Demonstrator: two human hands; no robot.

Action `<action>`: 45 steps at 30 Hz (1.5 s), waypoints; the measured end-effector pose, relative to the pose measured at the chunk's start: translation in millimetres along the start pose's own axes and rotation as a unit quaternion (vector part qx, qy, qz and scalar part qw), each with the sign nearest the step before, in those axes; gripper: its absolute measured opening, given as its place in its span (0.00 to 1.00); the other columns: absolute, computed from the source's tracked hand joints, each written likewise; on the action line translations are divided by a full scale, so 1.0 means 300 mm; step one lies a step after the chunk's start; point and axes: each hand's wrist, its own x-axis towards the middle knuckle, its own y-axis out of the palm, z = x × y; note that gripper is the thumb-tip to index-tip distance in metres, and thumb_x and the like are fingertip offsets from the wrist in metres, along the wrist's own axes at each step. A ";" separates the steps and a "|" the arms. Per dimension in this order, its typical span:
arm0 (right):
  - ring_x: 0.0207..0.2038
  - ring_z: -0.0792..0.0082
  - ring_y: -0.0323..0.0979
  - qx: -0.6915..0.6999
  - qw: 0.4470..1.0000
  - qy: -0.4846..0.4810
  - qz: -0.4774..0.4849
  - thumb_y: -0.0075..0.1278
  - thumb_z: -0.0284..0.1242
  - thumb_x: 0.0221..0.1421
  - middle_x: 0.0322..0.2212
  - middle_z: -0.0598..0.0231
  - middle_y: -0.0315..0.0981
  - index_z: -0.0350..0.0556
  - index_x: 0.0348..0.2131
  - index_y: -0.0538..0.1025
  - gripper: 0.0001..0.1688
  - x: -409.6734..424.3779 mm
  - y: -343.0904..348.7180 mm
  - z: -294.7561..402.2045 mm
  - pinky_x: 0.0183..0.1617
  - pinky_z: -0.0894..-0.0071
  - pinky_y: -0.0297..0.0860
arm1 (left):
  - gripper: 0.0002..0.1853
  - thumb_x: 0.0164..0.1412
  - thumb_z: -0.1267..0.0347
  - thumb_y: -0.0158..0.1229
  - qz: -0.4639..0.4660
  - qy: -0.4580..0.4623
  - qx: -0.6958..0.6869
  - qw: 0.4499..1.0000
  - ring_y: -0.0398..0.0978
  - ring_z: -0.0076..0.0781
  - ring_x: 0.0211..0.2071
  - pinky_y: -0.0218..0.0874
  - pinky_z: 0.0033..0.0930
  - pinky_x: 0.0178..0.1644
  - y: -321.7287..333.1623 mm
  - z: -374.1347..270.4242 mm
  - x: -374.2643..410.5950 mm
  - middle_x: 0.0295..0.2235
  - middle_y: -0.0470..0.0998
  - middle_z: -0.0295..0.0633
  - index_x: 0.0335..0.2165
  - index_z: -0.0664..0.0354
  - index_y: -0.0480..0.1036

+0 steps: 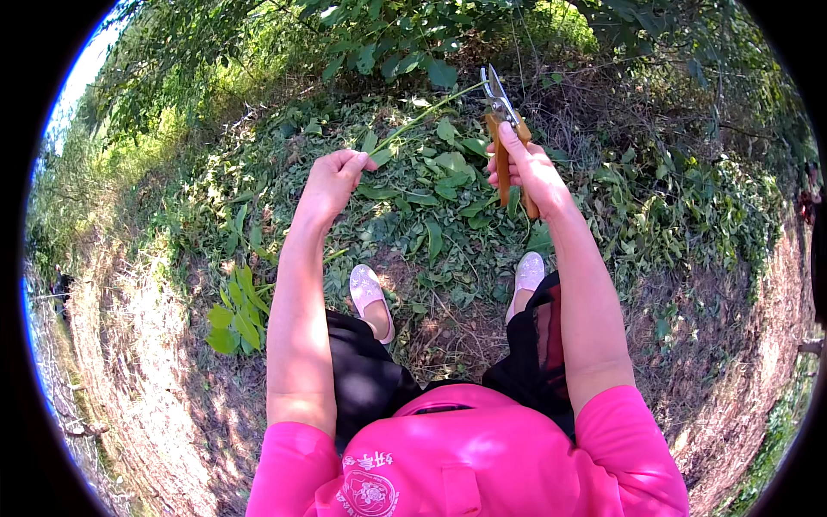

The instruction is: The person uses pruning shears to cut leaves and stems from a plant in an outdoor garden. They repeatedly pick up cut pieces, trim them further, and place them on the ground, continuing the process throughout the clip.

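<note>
Pinched in my left hand (337, 181) is a thin green stem (423, 116) that slants up to the right. Its far end lies at the blades of a pair of pruning shears (501, 110). My right hand (526, 165) is closed around the shears' orange handles, thumb on top; the two blades stand slightly apart. Whether they touch the stem is too small to tell. A leafy light-green sprig (239, 313) shows left of my left forearm. Cut leaves (452, 174) lie in a loose layer on the ground between and beyond my hands.
Leafy branches (394, 55) hang ahead at the top. Dry twigs and brush (594, 97) stand to the upper right, with wilted foliage (698, 207) below. My feet in light slip-on shoes (369, 287) are on leaf-strewn soil. Dry straw-like ground (136, 362) stretches to the left.
</note>
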 end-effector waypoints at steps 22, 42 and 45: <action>0.16 0.79 0.65 0.030 0.997 -0.021 -0.062 0.42 0.59 0.51 0.15 0.71 0.65 0.43 0.26 0.69 0.34 0.017 0.015 -0.027 0.22 0.81 0.64 | 0.13 0.60 0.63 0.50 -0.017 0.029 0.009 0.999 0.56 0.14 0.20 0.49 0.20 0.25 0.017 0.018 0.011 0.15 0.61 0.24 0.28 0.61 0.75; 0.25 0.77 0.67 -0.043 0.999 -0.018 -0.002 0.42 0.63 0.48 0.21 0.68 0.66 0.42 0.30 0.71 0.39 0.012 0.069 -0.027 0.31 0.75 0.65 | 0.12 0.59 0.65 0.50 0.013 0.006 -0.045 0.999 0.55 0.14 0.18 0.48 0.21 0.23 0.041 0.006 0.012 0.15 0.61 0.25 0.30 0.61 0.76; 0.22 0.77 0.67 -0.053 0.998 -0.026 -0.008 0.43 0.60 0.50 0.19 0.69 0.66 0.40 0.29 0.70 0.37 0.015 0.063 -0.030 0.29 0.76 0.66 | 0.12 0.59 0.65 0.50 0.009 0.009 -0.040 0.999 0.54 0.14 0.18 0.46 0.21 0.22 0.042 -0.002 0.009 0.14 0.60 0.24 0.30 0.62 0.76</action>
